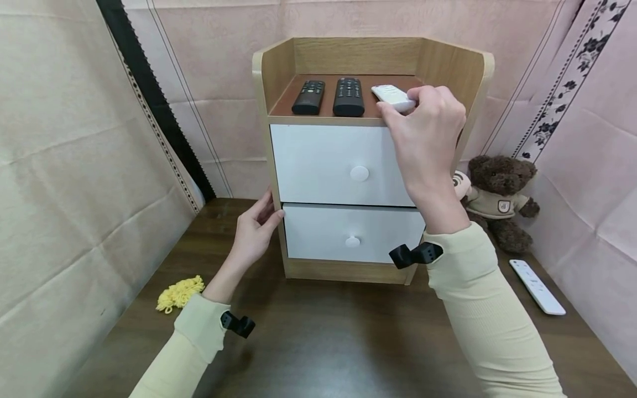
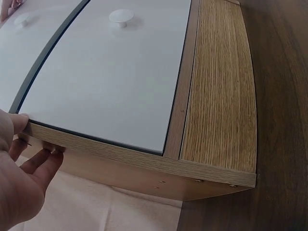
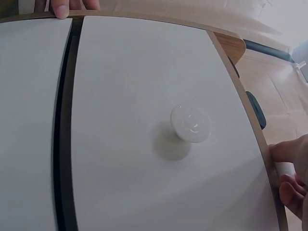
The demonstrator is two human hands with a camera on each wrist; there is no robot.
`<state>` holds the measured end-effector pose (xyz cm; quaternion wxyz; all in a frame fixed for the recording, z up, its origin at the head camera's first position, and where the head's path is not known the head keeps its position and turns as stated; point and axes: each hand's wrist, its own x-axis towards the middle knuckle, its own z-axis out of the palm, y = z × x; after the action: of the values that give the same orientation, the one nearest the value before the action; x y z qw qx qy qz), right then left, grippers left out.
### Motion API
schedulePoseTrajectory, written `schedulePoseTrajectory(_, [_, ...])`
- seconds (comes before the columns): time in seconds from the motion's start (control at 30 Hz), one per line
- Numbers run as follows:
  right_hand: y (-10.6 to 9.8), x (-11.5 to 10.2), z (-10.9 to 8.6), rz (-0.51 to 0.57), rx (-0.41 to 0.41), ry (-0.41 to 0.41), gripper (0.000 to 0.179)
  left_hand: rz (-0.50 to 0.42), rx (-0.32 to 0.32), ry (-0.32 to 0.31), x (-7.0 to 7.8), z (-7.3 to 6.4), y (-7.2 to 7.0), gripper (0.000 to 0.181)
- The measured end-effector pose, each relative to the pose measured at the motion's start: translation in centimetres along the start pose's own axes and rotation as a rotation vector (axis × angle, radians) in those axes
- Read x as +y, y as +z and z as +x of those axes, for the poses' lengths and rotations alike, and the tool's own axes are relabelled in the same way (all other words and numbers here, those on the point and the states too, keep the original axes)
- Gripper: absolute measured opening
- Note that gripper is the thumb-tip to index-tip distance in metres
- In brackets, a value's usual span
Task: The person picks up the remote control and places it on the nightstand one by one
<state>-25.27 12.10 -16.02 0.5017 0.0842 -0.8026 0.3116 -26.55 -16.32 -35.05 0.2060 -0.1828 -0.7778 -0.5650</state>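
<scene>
A small wood-grain cabinet point(image 1: 343, 271) stands on the table with an upper drawer point(image 1: 318, 160) and a lower drawer point(image 1: 318, 229), both white and closed. My left hand point(image 1: 254, 232) rests at its left side, thumb on the front edge and fingers against the side panel point(image 2: 120, 175). On the brown top shelf, my right hand point(image 1: 430, 130) pinches the near end of a white remote control point(image 1: 390, 95), which lies slantwise. Left of it are two black remote controls, one in the middle point(image 1: 348, 97) and one further left point(image 1: 308, 98).
A brown teddy bear point(image 1: 502, 188) in a beige shirt sits right of the cabinet. Nearer lies another white remote point(image 1: 537, 287). Yellow yarn-like strands point(image 1: 180, 293) lie beside my left forearm. Cloth sheets point(image 1: 214, 66) hang behind and at both sides.
</scene>
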Motion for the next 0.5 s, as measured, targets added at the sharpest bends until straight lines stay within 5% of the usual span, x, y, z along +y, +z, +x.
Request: schedulePoseTrajectory(0.5, [0.14, -0.83, 0.41, -0.107, -0.043, -0.029, 0.046, -0.005, 0.004, 0.016, 0.05, 0.02, 0.02, 0.061])
